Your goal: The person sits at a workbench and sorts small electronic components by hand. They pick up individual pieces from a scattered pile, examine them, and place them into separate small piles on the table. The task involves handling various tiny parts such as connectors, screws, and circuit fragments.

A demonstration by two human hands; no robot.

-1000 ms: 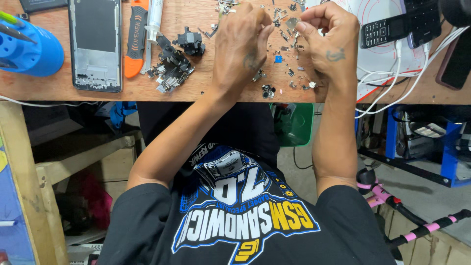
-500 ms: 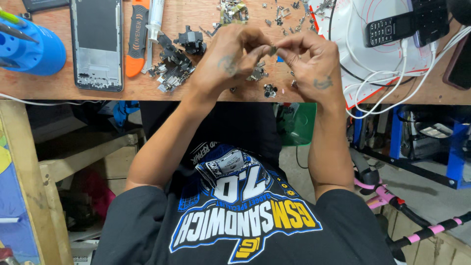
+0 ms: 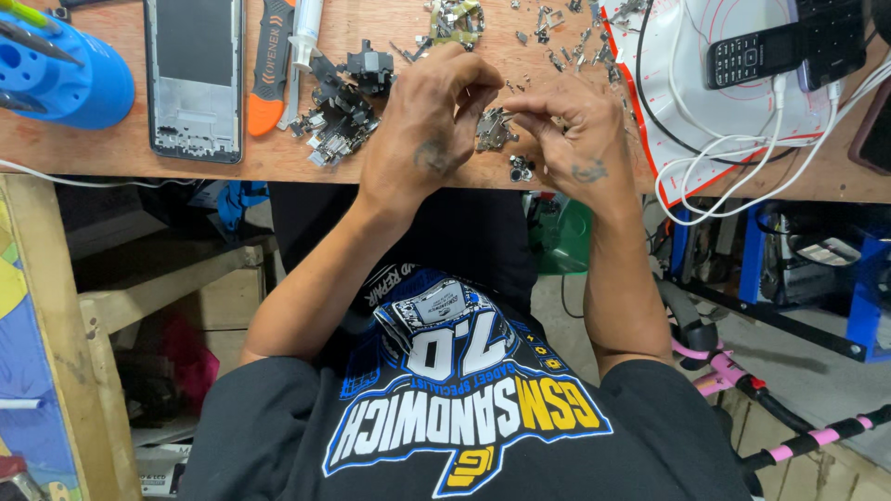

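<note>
Both my hands rest at the front edge of a wooden workbench [image 3: 278, 158]. My left hand [image 3: 427, 125] and my right hand [image 3: 566, 130] meet fingertip to fingertip over a small metal part [image 3: 492, 128], pinching at it. Whether either hand fully holds it I cannot tell. A tiny dark round part [image 3: 520, 170] lies just below the fingers at the bench edge. A heap of dark and silver phone parts [image 3: 334, 116] lies left of my left hand.
A phone frame [image 3: 195, 79] and an orange-handled knife [image 3: 269, 65] lie at the left, beside a blue tool holder [image 3: 65, 79]. A white mat [image 3: 733, 111] with a black keypad phone [image 3: 752, 51] and white cables [image 3: 742, 176] sits right. Scattered metal bits [image 3: 548, 32] lie behind.
My hands have drawn back from the scattered bits toward the bench's front edge and closed together, fingertips now meeting over a small metal part.
</note>
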